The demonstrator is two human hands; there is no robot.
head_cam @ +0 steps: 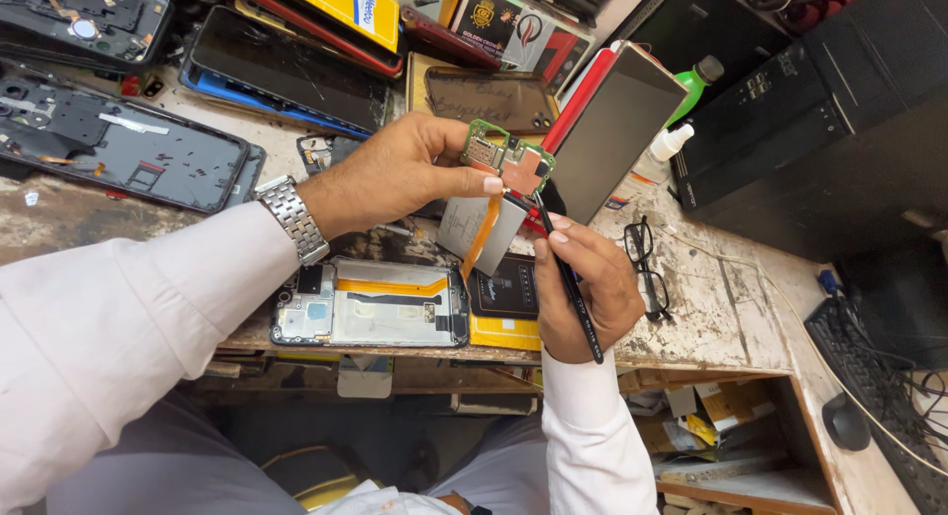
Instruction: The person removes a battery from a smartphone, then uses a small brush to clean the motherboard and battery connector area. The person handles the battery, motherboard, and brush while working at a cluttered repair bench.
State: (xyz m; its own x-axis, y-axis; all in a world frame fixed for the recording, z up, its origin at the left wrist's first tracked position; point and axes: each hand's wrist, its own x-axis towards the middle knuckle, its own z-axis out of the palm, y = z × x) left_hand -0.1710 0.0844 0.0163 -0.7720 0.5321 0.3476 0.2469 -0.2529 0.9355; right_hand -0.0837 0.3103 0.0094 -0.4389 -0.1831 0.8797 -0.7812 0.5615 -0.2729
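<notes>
One green circuit board [509, 158] in left hand [395, 174], one black tool [570, 283] in right hand [583, 293]

My surface [711, 308]: worn, scratched, pale paint flaking, front edge chipped. Open shelf [721, 426] under it at right, stuffed with papers and boxes. Black cabinet [790, 130] at far right, cables [889, 377] trailing beside it. Light bright and even. Floor, walls out of view.
</notes>
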